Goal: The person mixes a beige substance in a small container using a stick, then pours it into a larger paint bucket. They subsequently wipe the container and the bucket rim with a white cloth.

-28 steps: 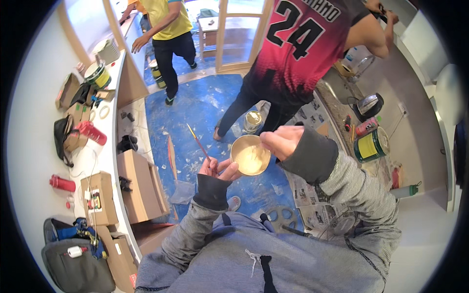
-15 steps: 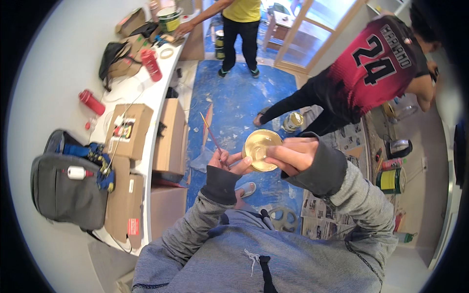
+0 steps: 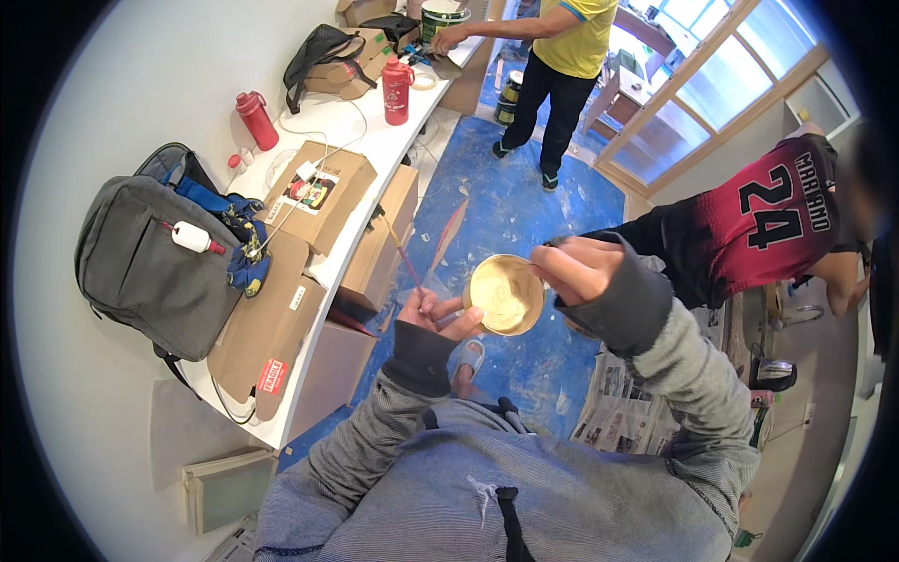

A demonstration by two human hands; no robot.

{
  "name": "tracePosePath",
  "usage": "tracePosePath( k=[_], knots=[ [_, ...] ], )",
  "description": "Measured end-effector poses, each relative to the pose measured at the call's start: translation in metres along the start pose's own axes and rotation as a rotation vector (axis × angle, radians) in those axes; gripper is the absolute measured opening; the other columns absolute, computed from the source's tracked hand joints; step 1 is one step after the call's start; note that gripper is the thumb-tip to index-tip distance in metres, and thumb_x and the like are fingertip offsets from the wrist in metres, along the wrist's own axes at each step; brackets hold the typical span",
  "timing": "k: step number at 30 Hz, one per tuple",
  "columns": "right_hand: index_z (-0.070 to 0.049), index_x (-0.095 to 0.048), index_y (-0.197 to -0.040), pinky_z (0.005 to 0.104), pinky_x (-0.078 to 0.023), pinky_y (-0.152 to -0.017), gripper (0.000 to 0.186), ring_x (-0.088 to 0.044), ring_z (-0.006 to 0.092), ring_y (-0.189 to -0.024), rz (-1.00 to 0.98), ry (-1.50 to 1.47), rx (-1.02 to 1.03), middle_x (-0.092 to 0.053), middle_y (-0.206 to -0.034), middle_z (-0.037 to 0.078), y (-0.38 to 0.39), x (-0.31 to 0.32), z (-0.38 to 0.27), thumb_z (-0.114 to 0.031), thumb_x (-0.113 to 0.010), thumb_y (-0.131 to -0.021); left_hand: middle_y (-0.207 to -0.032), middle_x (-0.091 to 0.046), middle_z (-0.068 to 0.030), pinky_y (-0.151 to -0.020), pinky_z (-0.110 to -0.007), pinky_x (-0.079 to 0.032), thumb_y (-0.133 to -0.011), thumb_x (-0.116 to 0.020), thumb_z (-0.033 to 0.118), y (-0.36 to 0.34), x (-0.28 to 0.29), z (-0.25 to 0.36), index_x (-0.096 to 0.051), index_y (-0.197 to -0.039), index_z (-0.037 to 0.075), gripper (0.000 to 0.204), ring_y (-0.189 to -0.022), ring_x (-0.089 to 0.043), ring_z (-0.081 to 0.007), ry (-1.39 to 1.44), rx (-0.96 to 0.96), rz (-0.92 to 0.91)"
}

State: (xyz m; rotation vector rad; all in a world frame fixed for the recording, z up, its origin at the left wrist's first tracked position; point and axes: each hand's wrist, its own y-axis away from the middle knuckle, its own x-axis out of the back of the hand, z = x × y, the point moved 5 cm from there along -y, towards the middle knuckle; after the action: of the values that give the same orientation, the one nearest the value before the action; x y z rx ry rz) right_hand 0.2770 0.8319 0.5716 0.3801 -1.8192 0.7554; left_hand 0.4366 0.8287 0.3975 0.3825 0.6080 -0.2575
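A small round gold-coloured tin (image 3: 535, 287) with a pale, creamy layer inside is tilted toward me in my left hand (image 3: 438, 316), the thumb over its near rim. A thin paintbrush (image 3: 405, 255), its bristles up, is also held between the fingers of that hand. My right hand (image 3: 582, 268) is at the tin's upper right rim, its fingers bent and drawn together. Whatever those fingers hold, if anything, is hidden.
On my left, a white counter (image 3: 330, 278) bears a grey backpack (image 3: 154, 272), cardboard boxes (image 3: 323, 201) and red bottles (image 3: 397, 91). Blue sheeting (image 3: 487, 178) covers the floor. One person in yellow (image 3: 573, 42) stands ahead; another in red (image 3: 758, 220) leans over at right. Newspaper (image 3: 618, 412) lies at right.
My right hand has lifted out of the tin to its right rim. My view has turned right, shifting the counter and people across it. The person in red is now farther right.
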Motion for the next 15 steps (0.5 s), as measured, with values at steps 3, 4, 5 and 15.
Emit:
tracePosePath(
  k=[3, 4, 5, 15],
  knots=[
    [0.002, -0.059, -0.095, 0.0358, -0.046, -0.055, 0.016, -0.058, 0.0263, -0.059, -0.063, -0.118, 0.087, -0.054, -0.065, 0.01, -0.006, -0.001, 0.0, -0.005, -0.067, -0.082, -0.098, -0.06, -0.0149, -0.075, -0.032, -0.058, -0.079, -0.072, 0.0, -0.008, -0.005, 0.003, -0.029, -0.091, 0.013, 0.047, -0.091, -0.064, -0.0194, 0.028, -0.016, 0.028],
    [0.002, -0.059, -0.095, 0.0358, -0.046, -0.055, 0.017, -0.058, 0.0261, -0.059, -0.091, -0.155, 0.12, -0.054, -0.066, 0.011, -0.007, 0.001, 0.002, -0.006, -0.067, -0.082, -0.098, -0.06, -0.0149, -0.076, -0.032, -0.058, -0.079, -0.072, 0.0, -0.011, -0.008, 0.003, -0.029, -0.091, 0.013, 0.047, -0.091, -0.064, -0.0198, 0.033, -0.025, 0.031],
    [0.002, -0.06, -0.095, 0.036, -0.046, -0.055, 0.021, -0.057, 0.0259, -0.058, -0.047, -0.141, 0.132, -0.053, -0.066, 0.011, -0.002, 0.001, 0.014, -0.008, -0.069, -0.08, -0.097, -0.06, -0.0149, -0.076, -0.033, -0.058, -0.079, -0.072, 0.0, -0.015, -0.01, 0.002, -0.029, -0.091, 0.013, 0.047, -0.092, -0.064, -0.0202, 0.032, -0.026, 0.031],
    [0.002, -0.06, -0.095, 0.0368, -0.048, -0.058, 0.015, -0.06, 0.0285, -0.064, -0.079, -0.152, 0.148, -0.058, -0.07, 0.012, 0.0, 0.011, 0.091, -0.004, -0.065, -0.082, -0.104, -0.059, -0.0182, -0.083, -0.037, -0.057, -0.079, -0.071, -0.001, -0.057, -0.038, -0.019, -0.027, -0.092, 0.012, 0.048, -0.096, -0.065, -0.0237, -0.033, -0.146, 0.027]
  ],
)
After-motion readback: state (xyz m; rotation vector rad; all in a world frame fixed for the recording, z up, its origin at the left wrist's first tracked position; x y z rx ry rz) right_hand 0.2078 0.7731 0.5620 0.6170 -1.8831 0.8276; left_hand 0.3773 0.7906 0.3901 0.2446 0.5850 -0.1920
